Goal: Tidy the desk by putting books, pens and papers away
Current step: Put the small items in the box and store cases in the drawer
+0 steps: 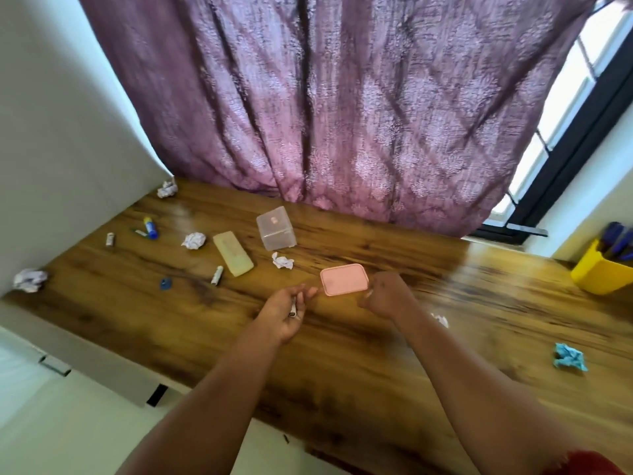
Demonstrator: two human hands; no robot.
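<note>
Wood-grain desk [342, 354] fills the near view, with two bare forearms reaching in over its front edge; a scrap of red cloth at the lower right corner is cut off by the frame. Left hand [286, 311], palm up, has its fingers curled round a small grey stub, perhaps a pen cap or crayon, too blurred to name; right hand [385, 296] is loosely fisted at the near corner of a pink lid [344, 279], and whether it pinches anything I cannot tell. Just right of that wrist a white paper ball [440, 319] is half hidden by the arm; a crumpled blue paper [569, 356] lies further right. Beyond the hands lie a blue cap [165, 283], a short white stick [216, 275], a cream case [233, 253], two more white paper wads [282, 261] [194, 240], and a clear plastic box [275, 228] tipped over, its small pink label unreadable. Far left: a glue stick [150, 228], another stub [110, 240], paper wads at the wall. Far right, a yellow bin [601, 274] holds blue pens; purple curtain [342, 97] hangs behind.
</note>
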